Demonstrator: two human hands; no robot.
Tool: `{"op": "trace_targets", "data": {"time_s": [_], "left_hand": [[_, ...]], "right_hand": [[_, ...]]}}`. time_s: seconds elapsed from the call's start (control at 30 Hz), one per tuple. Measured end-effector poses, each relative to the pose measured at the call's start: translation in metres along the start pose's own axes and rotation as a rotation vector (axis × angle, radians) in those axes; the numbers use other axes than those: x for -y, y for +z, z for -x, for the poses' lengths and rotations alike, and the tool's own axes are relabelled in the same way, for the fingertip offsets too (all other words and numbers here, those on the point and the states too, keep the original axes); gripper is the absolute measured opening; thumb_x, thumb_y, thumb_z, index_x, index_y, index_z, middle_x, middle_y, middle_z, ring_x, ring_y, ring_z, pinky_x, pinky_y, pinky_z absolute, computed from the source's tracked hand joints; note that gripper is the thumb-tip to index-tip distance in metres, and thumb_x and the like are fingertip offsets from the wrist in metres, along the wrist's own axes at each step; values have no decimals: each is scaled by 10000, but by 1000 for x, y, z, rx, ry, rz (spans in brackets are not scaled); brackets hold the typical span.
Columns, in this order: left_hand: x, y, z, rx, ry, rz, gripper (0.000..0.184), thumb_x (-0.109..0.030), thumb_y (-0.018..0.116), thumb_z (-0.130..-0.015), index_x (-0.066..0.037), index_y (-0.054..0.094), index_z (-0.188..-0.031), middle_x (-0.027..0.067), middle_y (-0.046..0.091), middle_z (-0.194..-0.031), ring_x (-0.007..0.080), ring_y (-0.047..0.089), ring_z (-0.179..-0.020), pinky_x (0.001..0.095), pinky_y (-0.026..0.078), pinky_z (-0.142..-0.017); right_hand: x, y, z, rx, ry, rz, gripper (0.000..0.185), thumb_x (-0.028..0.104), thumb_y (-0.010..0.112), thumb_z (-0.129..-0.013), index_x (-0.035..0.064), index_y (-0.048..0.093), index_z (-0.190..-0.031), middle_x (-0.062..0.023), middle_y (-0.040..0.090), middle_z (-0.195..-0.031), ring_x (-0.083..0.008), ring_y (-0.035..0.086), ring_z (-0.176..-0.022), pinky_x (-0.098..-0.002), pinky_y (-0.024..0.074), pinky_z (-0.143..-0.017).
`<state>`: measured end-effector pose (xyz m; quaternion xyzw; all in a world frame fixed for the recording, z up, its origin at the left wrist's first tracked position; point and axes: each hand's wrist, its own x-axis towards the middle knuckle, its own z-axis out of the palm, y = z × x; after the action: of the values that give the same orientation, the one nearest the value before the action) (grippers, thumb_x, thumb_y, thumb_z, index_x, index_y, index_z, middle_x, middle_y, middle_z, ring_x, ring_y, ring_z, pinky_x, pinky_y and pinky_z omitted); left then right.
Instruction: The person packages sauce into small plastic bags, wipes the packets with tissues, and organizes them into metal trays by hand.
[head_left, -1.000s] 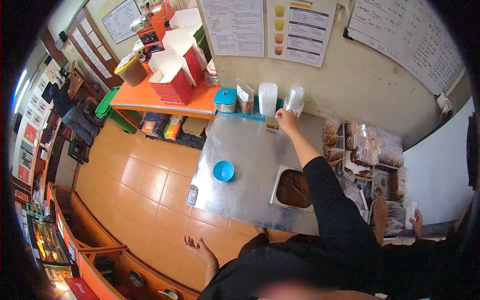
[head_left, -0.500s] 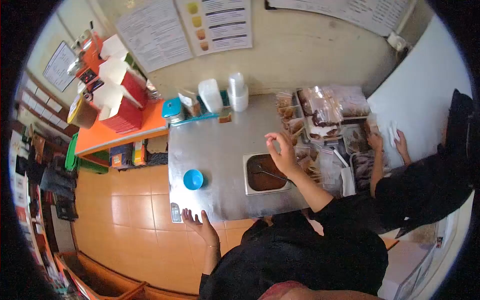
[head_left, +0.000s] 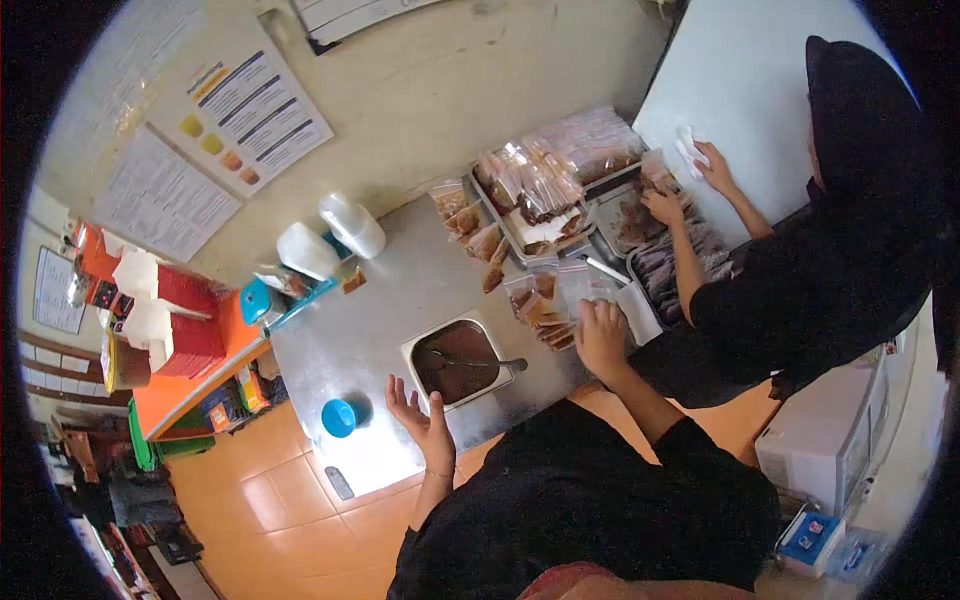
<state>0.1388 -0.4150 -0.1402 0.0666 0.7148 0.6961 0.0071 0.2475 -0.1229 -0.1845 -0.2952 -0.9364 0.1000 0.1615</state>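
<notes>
My left hand [head_left: 422, 425] hangs with spread fingers over the front of the metal table [head_left: 385, 300], holding nothing. It is beside a steel pan [head_left: 455, 365] of dark brown sauce with a ladle in it. At the small clear plastic bags [head_left: 572, 285] right of the pan, my right hand [head_left: 600, 340] has its fingers bent down; whether it grips a bag is hidden. Filled sauce packets [head_left: 545, 320] lie just left of that hand. A blue bowl [head_left: 339, 418] stands near the table's left front edge.
A co-worker [head_left: 830, 250] on the right handles packets at a tray [head_left: 625, 220] and holds something white. Bagged packets [head_left: 530, 180] fill trays at the back. Clear cups [head_left: 352, 225] and a blue-lidded container [head_left: 262, 300] stand by the wall. Red boxes [head_left: 190, 340] are at left.
The view has swung right. My right hand has moved from the cups at the back, past the pan, to the plastic bags. My left hand stays raised and spread, now nearer the pan in view.
</notes>
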Motion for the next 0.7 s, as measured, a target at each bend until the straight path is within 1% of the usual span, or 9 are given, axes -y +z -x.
{"op": "trace_targets", "data": {"time_s": [0.07,0.13,0.2,0.37,0.47,0.53,0.6,0.67,0.7], "left_hand": [[1,12,3,100,-29,26,727,-88,652,-885,-92,222,-1471,100,212,-1533,302,231,-1414,504,209,-1141],[8,24,3,142,-38,29,722,-46,642,-880,-96,227,-1468,97,228,-1517,292,254,-1401,484,241,-1133],[15,34,1,212,-137,146,696,-11,623,-882,-98,246,-1460,92,245,-1498,277,268,-1390,447,282,-1116],[-2,63,-10,324,-75,132,656,17,611,-884,-88,281,-1441,88,308,-1465,259,338,-1348,390,314,-1097],[-15,79,-10,407,-73,211,686,22,632,-872,-87,272,-1446,98,351,-1446,256,372,-1324,392,327,-1090],[-21,90,-8,525,-216,315,731,29,671,-847,-86,271,-1449,125,364,-1446,256,375,-1322,403,341,-1085],[-17,103,-8,609,-196,295,840,23,724,-805,-86,227,-1474,155,308,-1484,273,366,-1336,412,343,-1089],[-31,121,-8,675,-131,168,961,11,763,-767,-94,153,-1502,168,252,-1508,293,355,-1348,402,321,-1111],[-27,127,-11,702,-167,258,1113,-61,806,-734,-140,30,-1529,165,274,-1500,292,349,-1354,414,299,-1124]], "right_hand": [[-43,-3,6,82,93,192,395,187,667,-813,32,552,-1158,-173,548,-1125,-367,506,-1084,-500,415,-915],[-87,24,9,261,436,222,384,187,684,-794,14,557,-1112,-186,557,-1131,-365,564,-1046,-471,477,-874],[-103,26,9,270,445,250,357,180,679,-796,11,556,-1086,-189,566,-1116,-360,589,-1018,-461,497,-849],[-157,58,21,214,427,263,319,155,670,-801,-1,562,-1056,-204,594,-1035,-359,622,-977,-449,517,-827],[-107,-5,15,34,343,60,265,109,649,-798,-2,563,-1023,-217,610,-973,-384,620,-946,-443,516,-796],[-68,-40,8,106,335,-325,254,106,645,-809,3,552,-1022,-221,603,-942,-346,628,-917,-414,504,-783],[-30,-58,2,333,360,-705,222,132,625,-874,5,535,-1032,-157,603,-928,-233,614,-880,-371,490,-771],[1,-36,7,391,276,-1299,244,154,611,-928,5,539,-1107,-89,610,-955,-139,581,-908,-323,482,-796],[25,-59,0,481,253,-1378,265,146,607,-937,7,535,-1151,-69,619,-995,-129,582,-933,-312,479,-819]]}}
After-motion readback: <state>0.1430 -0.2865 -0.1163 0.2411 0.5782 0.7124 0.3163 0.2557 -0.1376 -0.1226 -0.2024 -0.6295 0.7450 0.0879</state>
